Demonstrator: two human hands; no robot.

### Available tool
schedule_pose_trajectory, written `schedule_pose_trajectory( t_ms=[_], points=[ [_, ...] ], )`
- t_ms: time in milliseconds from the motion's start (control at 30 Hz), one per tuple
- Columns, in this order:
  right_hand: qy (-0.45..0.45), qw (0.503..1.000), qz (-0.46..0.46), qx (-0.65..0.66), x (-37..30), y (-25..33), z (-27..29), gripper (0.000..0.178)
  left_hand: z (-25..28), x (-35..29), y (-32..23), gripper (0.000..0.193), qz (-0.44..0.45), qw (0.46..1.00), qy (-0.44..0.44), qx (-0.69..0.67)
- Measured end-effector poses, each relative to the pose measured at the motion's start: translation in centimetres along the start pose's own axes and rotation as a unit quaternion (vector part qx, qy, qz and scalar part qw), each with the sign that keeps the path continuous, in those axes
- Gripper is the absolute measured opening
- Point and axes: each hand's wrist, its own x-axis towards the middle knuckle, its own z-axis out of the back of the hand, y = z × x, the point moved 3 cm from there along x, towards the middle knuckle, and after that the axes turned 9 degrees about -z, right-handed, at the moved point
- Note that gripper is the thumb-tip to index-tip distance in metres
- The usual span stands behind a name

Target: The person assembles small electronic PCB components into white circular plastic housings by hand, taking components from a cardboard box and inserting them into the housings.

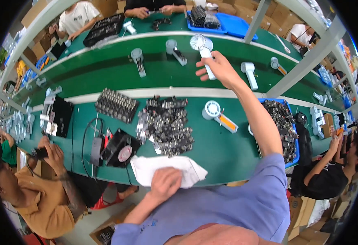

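My right hand [216, 70] reaches over the green conveyor belt and holds a pale handheld fan [206, 55] by its handle. The thumb lies across the handle, the fingers are spread behind it, and the round head points away from me. My left hand [165, 183] rests, fingers curled, on a crumpled white sheet [142, 168] at the bench's near edge; what is under the fingers is hidden. Another fan [212, 109] lies on the bench with an orange strip in its opened handle. Left of it is a pile of small black circuit parts [168, 126].
On the belt lie more fans [137, 61]. A black tray of parts [117, 105], a black boxy device with a round red-and-white face [124, 151], and a power adapter [96, 151] stand left. A blue tray [295, 139] of parts sits right. White frame posts [305, 57] rise nearby. Co-workers sit around.
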Motion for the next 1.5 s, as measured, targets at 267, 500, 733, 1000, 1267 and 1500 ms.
schedule_pose_trajectory(
  t_ms=[267,500,733,1000,1267,1500],
  points=[
    [0.113,0.853,0.301,-0.410,-24.8,-11.6,-7.9,0.048,1.4,2.9,-0.5,0.088,0.180,0.962,0.010,-0.204],
    [0.028,0.938,0.241,-0.249,-22.4,-9.3,-7.3,0.027,1.8,0.2,0.2,0.084,0.133,0.981,0.112,-0.089],
    [-0.029,0.894,0.302,-0.330,-9.4,-11.6,-9.2,0.024,3.3,1.5,-1.1,0.061,0.055,0.996,0.066,-0.027],
    [0.047,0.878,0.301,-0.370,-7.7,-11.5,-9.9,0.028,1.9,1.3,-2.7,0.043,0.024,0.995,0.048,0.079],
    [0.054,0.887,0.282,-0.360,-7.3,-11.3,-10.2,0.030,0.6,3.9,-3.3,0.039,0.042,0.988,0.078,0.125],
    [0.037,0.892,0.289,-0.345,-8.9,-9.4,-9.7,0.016,-1.5,4.7,-3.6,0.027,-0.027,0.987,0.130,0.091]
  ],
)
